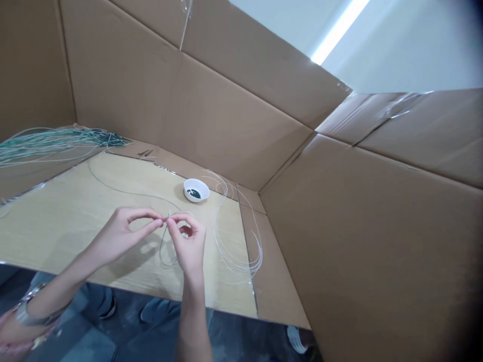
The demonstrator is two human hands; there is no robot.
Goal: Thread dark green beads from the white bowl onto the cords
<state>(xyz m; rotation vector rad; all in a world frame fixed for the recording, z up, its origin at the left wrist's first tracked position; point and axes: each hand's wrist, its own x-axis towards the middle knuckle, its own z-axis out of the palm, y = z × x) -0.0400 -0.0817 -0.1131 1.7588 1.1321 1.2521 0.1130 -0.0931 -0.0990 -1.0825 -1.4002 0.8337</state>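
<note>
The left hand (116, 236) and right hand (191, 246) pinch thin cord (160, 250) looping between them.

Creased brown cardboard walls (234, 110) rise behind and to either side of a pale flat board (211, 286), with shiny clear tape (402, 106) on the upper seam at right. Above the walls, a bright light strip (339, 32) runs diagonally across a pale ceiling (411, 45); below the board's front edge, dark floor (245, 337). Small dark items (145, 153) near the board's far edge, possibly clips, too small to identify.
</note>
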